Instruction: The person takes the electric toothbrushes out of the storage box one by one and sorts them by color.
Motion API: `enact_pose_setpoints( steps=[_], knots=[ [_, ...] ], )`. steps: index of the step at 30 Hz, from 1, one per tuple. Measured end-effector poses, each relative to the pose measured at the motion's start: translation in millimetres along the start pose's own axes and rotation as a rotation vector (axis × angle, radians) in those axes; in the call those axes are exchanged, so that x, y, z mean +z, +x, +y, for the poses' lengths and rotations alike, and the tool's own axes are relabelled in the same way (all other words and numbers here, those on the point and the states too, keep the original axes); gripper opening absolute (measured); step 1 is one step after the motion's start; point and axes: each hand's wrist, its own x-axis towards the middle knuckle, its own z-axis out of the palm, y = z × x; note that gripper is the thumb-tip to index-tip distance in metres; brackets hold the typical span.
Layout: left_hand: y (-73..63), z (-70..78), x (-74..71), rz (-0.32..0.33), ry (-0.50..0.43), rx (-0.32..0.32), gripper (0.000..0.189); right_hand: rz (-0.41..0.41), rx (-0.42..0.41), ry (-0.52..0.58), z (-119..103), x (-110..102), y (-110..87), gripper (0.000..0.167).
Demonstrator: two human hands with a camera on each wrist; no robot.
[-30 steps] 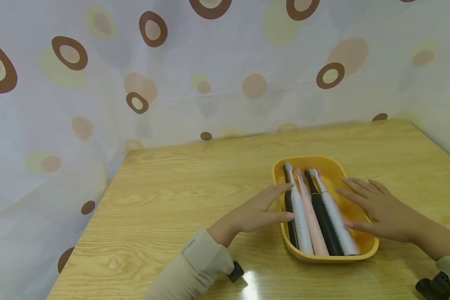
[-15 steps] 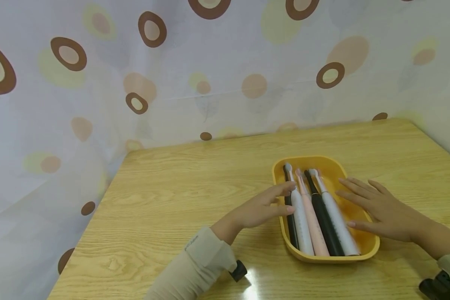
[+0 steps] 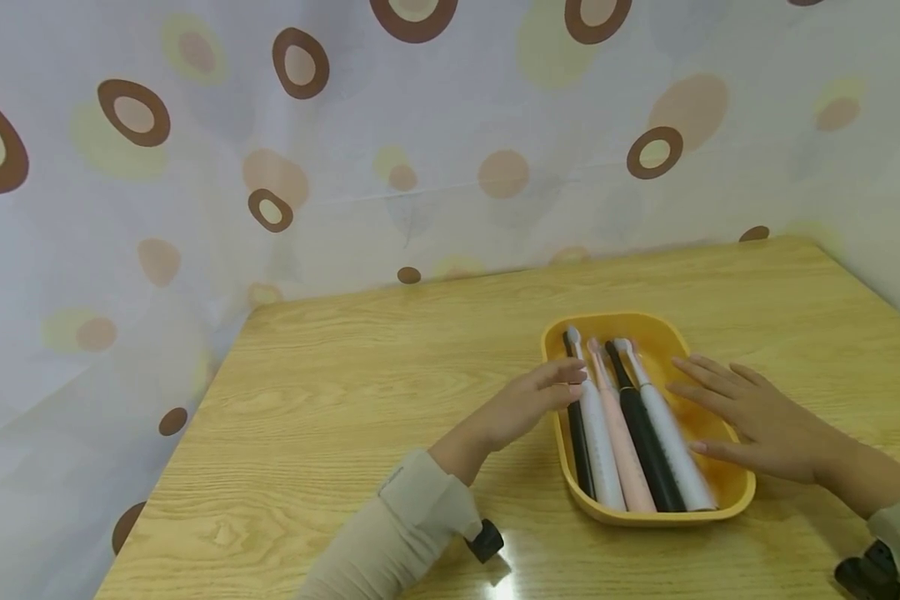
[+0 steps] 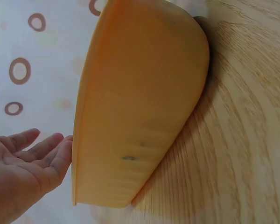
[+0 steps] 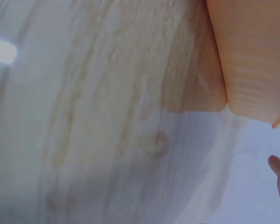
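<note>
A yellow plastic bin (image 3: 652, 518) holds several electric toothbrushes lying side by side, heads toward the far end. From the left come a black toothbrush (image 3: 581, 454), a white one (image 3: 602, 450), a pink one (image 3: 626, 454), a second black one (image 3: 652, 454) and a second white one (image 3: 678, 458). Reaching over the left rim, my left hand (image 3: 513, 408) has its fingertips above the leftmost black and white toothbrushes, thumb near the fingers. My right hand (image 3: 768, 429) spreads its straight fingers over the right rim. In the left wrist view, fingertips are right at the bin's rim (image 4: 79, 121).
The bin stands on the right part of a wood-grain table (image 3: 345, 400). A pale curtain (image 3: 450, 108) with brown and beige rings hangs behind the table and at its sides. Dark wrist devices sit below both sleeves.
My left thumb has risen toward the fingers, narrowing the gap between them, and the left wrist has lifted slightly. The right hand, bin and toothbrushes stay about the same; the head view shifts a little.
</note>
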Motion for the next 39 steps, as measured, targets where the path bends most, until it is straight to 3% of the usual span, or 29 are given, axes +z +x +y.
enact_pose_setpoints(
  steps=[7,11,22,32,39],
  knots=[
    [14.0,5.2,3.6,0.168,-0.238,-0.142,0.046,0.005,0.004,0.005,-1.1,0.3,-0.4,0.064],
    [20.0,8.0,3.8,0.219,-0.288,-0.198,0.043,0.007,0.005,0.007,-1.4,0.3,-0.4,0.064],
    [35.4,13.5,2.0,0.232,-0.367,-0.292,0.046,0.013,0.007,0.000,-1.4,-0.5,-1.0,0.061],
    [48.1,13.8,1.3,0.194,-0.364,-0.338,0.046,0.015,0.002,-0.005,-1.2,1.7,0.6,0.061],
    [55.4,15.7,7.9,0.234,-0.451,-0.380,0.056,0.024,-0.011,-0.006,-1.6,0.9,1.4,0.058]
  ],
)
